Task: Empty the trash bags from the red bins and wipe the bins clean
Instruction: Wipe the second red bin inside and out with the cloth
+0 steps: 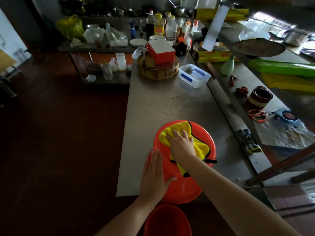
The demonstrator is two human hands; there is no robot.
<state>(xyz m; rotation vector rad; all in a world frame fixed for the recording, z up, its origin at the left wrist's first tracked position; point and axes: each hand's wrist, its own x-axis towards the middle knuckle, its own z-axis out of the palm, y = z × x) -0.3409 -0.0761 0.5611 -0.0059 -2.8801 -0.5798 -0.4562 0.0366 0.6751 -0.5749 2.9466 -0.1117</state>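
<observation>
A: Position of the task's thing?

B: One red bin [184,188] sits upside down at the near edge of the steel counter [153,103], base up. A second red bin [167,220] stands below it at the bottom of the view, mouth up.

A: Hands?

B: Right hand [182,145] lies on the upturned base. Its fingers bend down into a bunched yellow cloth [175,127] with black edging, gripping it and pressing it to the plastic. Left hand [153,174] is laid flat against the bin's left wall, fingers straight, thumb spread.

A: Any writing?

B: Little that resolves. A cooking-oil bottle [159,25] at the far end carries a yellow and red label, text too small to read. A long yellow film box [214,56] has red print along its side, also illegible. A white paper slip [215,26] hangs above it; no marks can be made out on it.

A: Other items on the counter?

B: A round wooden chopping block [158,72] with a red and white box [161,51] on top. Just to its right is a clear plastic tub [194,76] with blue tape strips. On the raised ledge to the right are a pale green squeeze bottle [227,66], orange-handled scissors [257,114] and a pair of work gloves [247,140].
</observation>
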